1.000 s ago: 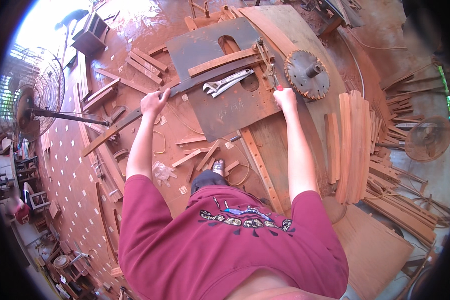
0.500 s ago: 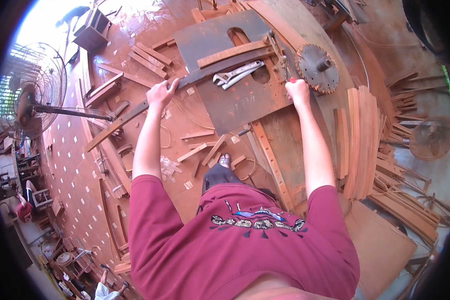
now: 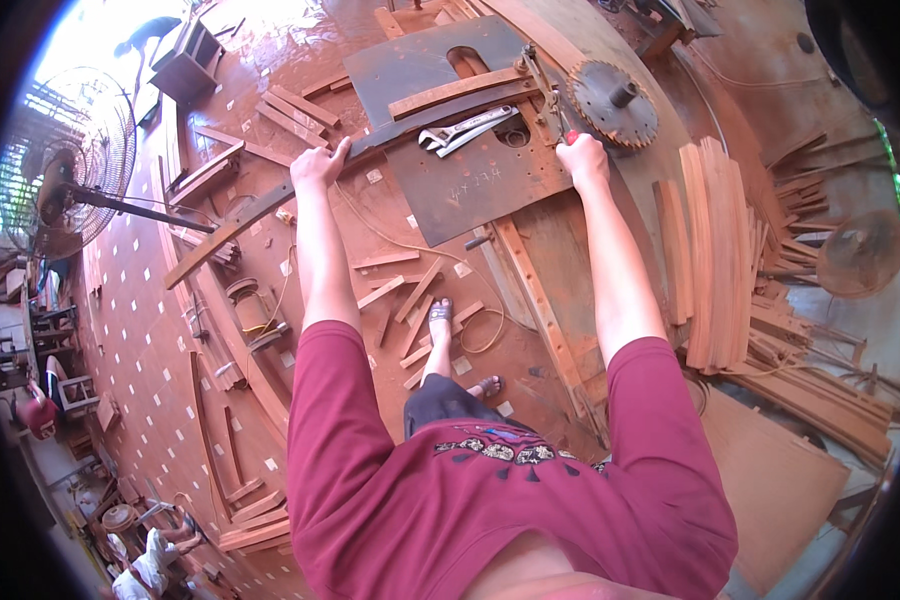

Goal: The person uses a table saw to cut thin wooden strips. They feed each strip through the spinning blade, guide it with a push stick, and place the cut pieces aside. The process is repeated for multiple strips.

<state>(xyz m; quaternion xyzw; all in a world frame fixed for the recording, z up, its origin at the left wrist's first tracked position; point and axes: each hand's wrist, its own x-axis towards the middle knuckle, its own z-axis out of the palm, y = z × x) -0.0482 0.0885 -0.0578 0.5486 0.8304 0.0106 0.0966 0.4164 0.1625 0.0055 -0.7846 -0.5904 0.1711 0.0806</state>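
My left hand [image 3: 318, 167] is closed around a long bar [image 3: 395, 130], with the thumb sticking up. The bar is dark over the metal machine table and wood-coloured at its left end. My right hand [image 3: 583, 160] is wrapped round a red handle [image 3: 571, 136] beside a metal clamp-like fitting [image 3: 542, 85]; most of the handle is hidden. An adjustable wrench [image 3: 460, 130] lies on the grey table plate [image 3: 460, 195], with another metal tool alongside it. Behind the bar rests a wooden strip [image 3: 450, 95]. Close to my right hand stands a toothed circular saw blade [image 3: 610, 105].
A floor fan [image 3: 65, 175] stands at the left. Wood offcuts [image 3: 410, 300] and a loose cable [image 3: 485, 335] lie around my feet. Stacked boards [image 3: 715, 260] are at the right. Other people [image 3: 150, 570] are at the lower left.
My view and body have shifted, and more of my legs and both feet show. Both hands keep their grip. The bar stays in about the same place on the table.
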